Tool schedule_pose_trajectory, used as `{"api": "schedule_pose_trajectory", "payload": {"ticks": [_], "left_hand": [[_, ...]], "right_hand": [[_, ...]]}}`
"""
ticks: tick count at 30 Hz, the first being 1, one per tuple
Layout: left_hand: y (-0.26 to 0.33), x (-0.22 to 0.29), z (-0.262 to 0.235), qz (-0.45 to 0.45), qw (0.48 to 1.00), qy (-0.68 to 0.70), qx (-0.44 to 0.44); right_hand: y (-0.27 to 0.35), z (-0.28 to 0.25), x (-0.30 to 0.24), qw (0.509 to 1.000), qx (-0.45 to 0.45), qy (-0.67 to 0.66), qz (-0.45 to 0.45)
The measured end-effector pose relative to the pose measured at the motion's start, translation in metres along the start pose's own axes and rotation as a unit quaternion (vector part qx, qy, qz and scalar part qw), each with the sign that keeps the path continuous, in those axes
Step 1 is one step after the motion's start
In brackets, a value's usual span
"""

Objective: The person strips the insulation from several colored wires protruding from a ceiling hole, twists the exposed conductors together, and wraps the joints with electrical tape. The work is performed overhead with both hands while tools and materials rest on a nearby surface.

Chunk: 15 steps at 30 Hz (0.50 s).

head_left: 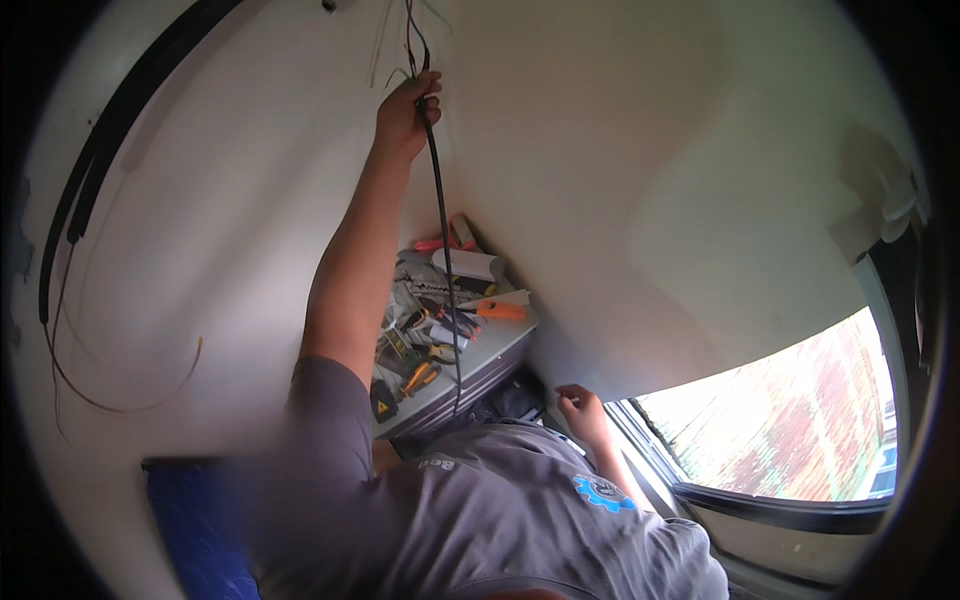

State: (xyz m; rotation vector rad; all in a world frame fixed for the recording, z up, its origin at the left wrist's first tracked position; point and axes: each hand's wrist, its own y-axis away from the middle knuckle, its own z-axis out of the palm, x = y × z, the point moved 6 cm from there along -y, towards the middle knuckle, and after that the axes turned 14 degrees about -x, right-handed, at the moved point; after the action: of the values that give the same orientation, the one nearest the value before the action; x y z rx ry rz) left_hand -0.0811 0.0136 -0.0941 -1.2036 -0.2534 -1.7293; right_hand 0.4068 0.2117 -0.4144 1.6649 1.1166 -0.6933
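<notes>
My left hand [407, 110], raised high at the wall corner, is closed around a black cable [441, 200]. Above the fist, thin loose wires [412, 40] spread up toward the top edge. From the fist the cable hangs down past a cabinet top strewn with tools, to just in front of my shirt. My right hand [580, 410] is low, by the window frame, with its fingers curled in and nothing visible in them.
On the grey cabinet [490, 360] lie orange-handled pliers [420, 378], an orange-handled tool [498, 310], a white roll [468, 264] and other tools. Thick black tubing [100, 150] with a thin wire [150, 408] hangs at left. A window [780, 410] is at right, a blue panel [195, 520] lower left.
</notes>
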Motion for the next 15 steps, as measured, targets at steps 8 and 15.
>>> {"api": "schedule_pose_trajectory", "payload": {"ticks": [8, 15], "left_hand": [[0.012, 0.015, 0.008, 0.074, 0.992, -0.097, 0.040], [0.014, 0.035, 0.016, 0.082, 0.925, -0.358, 0.100]], "right_hand": [[-0.022, -0.006, -0.011, 0.999, 0.015, -0.023, -0.045], [-0.020, 0.003, 0.017, 0.999, -0.023, -0.021, 0.013]]}}
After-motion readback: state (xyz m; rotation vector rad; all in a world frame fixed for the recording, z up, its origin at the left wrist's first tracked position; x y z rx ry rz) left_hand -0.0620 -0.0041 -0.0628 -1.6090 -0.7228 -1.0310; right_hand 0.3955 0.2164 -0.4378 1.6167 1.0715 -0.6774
